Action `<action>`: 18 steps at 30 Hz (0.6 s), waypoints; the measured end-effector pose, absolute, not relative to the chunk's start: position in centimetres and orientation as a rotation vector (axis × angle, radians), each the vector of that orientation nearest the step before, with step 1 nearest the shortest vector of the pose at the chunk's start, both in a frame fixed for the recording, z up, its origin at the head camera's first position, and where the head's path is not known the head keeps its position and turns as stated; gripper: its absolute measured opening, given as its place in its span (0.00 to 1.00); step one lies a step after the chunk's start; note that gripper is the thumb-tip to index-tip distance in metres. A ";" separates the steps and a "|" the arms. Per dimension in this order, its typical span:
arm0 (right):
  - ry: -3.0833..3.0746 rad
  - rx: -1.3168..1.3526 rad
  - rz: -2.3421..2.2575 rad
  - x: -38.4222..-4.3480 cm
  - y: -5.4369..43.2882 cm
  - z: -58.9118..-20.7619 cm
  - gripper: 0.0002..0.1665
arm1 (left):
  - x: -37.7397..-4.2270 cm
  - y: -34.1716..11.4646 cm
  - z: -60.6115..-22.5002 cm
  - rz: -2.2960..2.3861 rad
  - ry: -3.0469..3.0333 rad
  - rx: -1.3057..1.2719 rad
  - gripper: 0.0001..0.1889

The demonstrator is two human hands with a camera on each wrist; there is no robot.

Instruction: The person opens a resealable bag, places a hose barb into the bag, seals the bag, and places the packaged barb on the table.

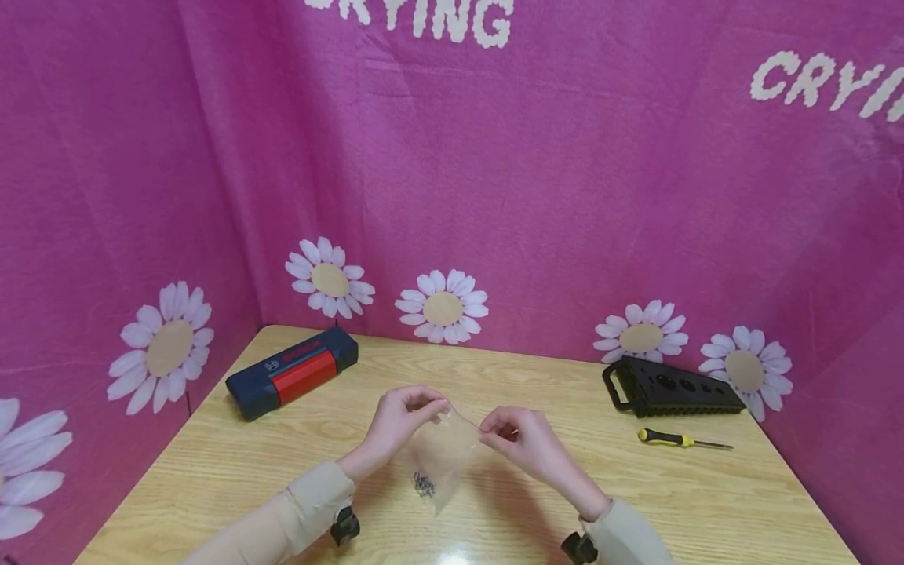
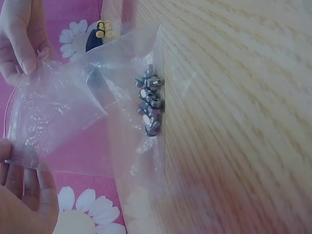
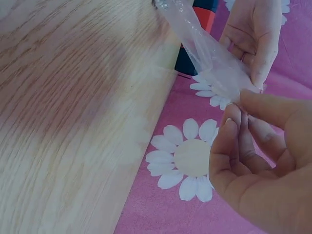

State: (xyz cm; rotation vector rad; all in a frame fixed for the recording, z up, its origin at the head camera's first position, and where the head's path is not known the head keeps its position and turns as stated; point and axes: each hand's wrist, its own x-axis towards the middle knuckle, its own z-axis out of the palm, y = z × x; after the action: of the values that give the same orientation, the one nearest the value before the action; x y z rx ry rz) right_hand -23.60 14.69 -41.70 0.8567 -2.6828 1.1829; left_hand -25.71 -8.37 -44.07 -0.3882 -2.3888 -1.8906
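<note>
A clear plastic bag (image 1: 443,447) hangs between the two hands over the middle of the table. My left hand (image 1: 402,420) pinches one top corner of it between thumb and fingers. The opposite top corner is pinched by my right hand (image 1: 526,441), whose thumb (image 3: 273,105) presses against the fingertips. Small shiny metal pieces (image 2: 150,102), which look like nuts or short bits, lie bunched along the bag's bottom. In the left wrist view the bag's lower edge is close over the wooden tabletop (image 2: 234,117).
At the back left lies a dark blue and red BOSCH case (image 1: 293,373). A black plastic rack (image 1: 678,392) with a handle is at the back right, and a yellow-and-black screwdriver (image 1: 681,439) lies in front of it. Pink fabric (image 1: 452,180) with daisies surrounds the table.
</note>
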 end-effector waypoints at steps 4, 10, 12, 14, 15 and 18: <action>-2.673 0.820 1.151 -23.8 15.1 -41.6 0.03 | -25.7 -8.5 -44.1 -1.869 -2.386 -0.425 0.07; -2.651 0.773 1.120 -24.1 15.8 -41.2 0.02 | -25.6 -8.6 -44.2 -1.831 -2.408 -0.455 0.07; -2.644 0.766 1.114 -24.2 16.0 -40.9 0.03 | -25.5 -8.6 -44.1 -1.837 -2.407 -0.456 0.07; -2.639 0.765 1.117 -24.3 16.2 -40.7 0.02 | -25.3 -8.6 -43.9 -1.847 -2.408 -0.460 0.07; -2.633 0.768 1.115 -24.4 16.3 -40.6 0.02 | -25.2 -8.6 -43.8 -1.850 -2.409 -0.464 0.07; -2.615 0.787 1.106 -24.6 16.5 -40.2 0.02 | -25.0 -8.6 -43.4 -1.861 -2.413 -0.482 0.08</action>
State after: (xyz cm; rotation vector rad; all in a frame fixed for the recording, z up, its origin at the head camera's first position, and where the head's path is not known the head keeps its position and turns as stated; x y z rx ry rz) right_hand -24.57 16.53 -40.15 0.7874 -2.6152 1.1058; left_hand -24.97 -8.57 -43.44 -0.4818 -2.4131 -1.8614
